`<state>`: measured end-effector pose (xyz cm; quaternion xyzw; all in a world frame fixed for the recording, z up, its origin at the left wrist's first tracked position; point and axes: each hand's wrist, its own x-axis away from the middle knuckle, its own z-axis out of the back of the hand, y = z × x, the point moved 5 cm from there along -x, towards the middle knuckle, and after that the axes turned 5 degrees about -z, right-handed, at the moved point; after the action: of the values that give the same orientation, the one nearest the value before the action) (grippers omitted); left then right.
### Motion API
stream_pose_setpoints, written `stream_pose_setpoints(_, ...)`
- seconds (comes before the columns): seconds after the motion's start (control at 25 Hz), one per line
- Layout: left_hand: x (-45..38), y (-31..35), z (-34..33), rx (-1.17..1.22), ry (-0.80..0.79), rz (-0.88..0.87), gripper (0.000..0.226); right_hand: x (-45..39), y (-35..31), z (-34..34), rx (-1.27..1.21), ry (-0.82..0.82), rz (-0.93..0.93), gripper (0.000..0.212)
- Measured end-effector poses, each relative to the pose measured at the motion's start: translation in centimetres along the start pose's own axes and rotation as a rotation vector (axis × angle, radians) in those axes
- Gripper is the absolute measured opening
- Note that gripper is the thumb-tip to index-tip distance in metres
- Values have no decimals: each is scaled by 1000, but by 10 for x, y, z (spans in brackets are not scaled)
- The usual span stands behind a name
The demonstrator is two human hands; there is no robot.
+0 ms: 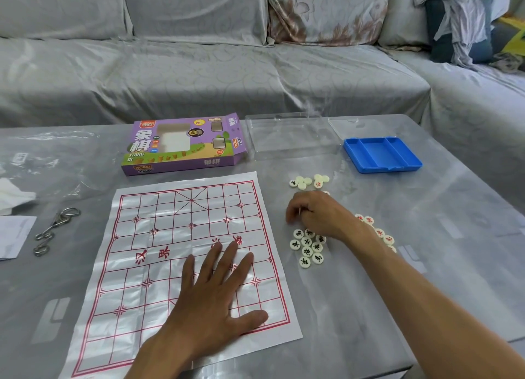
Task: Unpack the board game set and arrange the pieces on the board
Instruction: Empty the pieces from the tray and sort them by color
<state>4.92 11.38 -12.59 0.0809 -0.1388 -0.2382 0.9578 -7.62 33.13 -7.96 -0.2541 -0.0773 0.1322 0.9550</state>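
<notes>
The unpacking looked finished and the arranging not yet begun: the paper board (181, 253) lay unfolded on the grey table (426, 279), its red grid carrying no pieces at all. Beyond the far edge of the board stood the purple game box (181, 144) with its flap open, and farther right sat a clear plastic case (287, 136) and a blue tray (382, 154), both emptied.

The person's left hand (218, 296) lay flat on the near right part of the board, fingers straight and spread, pressing the sheet down and holding nothing. The right hand (315, 214) hovered low over the table just right of the board, fingers curled downward among the round pieces (308, 248); whether a piece was pinched between them could not be told, since the fingertips pointed away from the camera.

The pieces lay scattered in three loose groups around that hand: a cluster of black-lettered discs directly under and just nearer than the fingers, a smaller heap (308, 181) beyond the knuckles, several face down, and a string of red-lettered discs (377, 229) behind the wrist. By appearances, every piece was yet to be placed.
</notes>
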Motion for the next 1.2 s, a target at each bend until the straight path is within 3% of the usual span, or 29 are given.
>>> stream_pose_setpoints(0.12,0,0,0,-1,13,-1,94,2,27,30,0,403,-148,47)
stream_pose_setpoints(0.16,0,0,-1,6,21,0,91,3,40,35,46,445,-242,48)
stream_pose_setpoints(0.24,0,-2,-3,7,23,-1,89,6,61,33,158,334,-359,48)
stream_pose_setpoints(0.32,-1,-2,-2,25,46,-5,93,7,67,27,221,221,-345,39)
stream_pose_setpoints(0.44,-1,0,-1,9,36,-6,97,9,55,27,146,180,-301,37)
stream_pose_setpoints(0.6,1,1,0,-19,12,8,92,11,41,19,-56,-18,-314,38)
stream_pose_setpoints(0.76,0,0,-2,-8,24,0,88,7,45,33,-12,319,-338,52)
stream_pose_setpoints(0.84,0,0,-2,4,59,-10,91,0,51,25,127,258,-327,59)
stream_pose_setpoints(0.96,0,-2,-3,19,96,-8,88,-4,54,14,330,226,-271,43)
stream_pose_setpoints(1.08,0,-2,-4,11,82,-16,88,0,56,21,254,285,-290,28)
stream_pose_setpoints(1.2,-1,-3,-3,19,151,-15,88,2,56,27,199,199,-318,20)
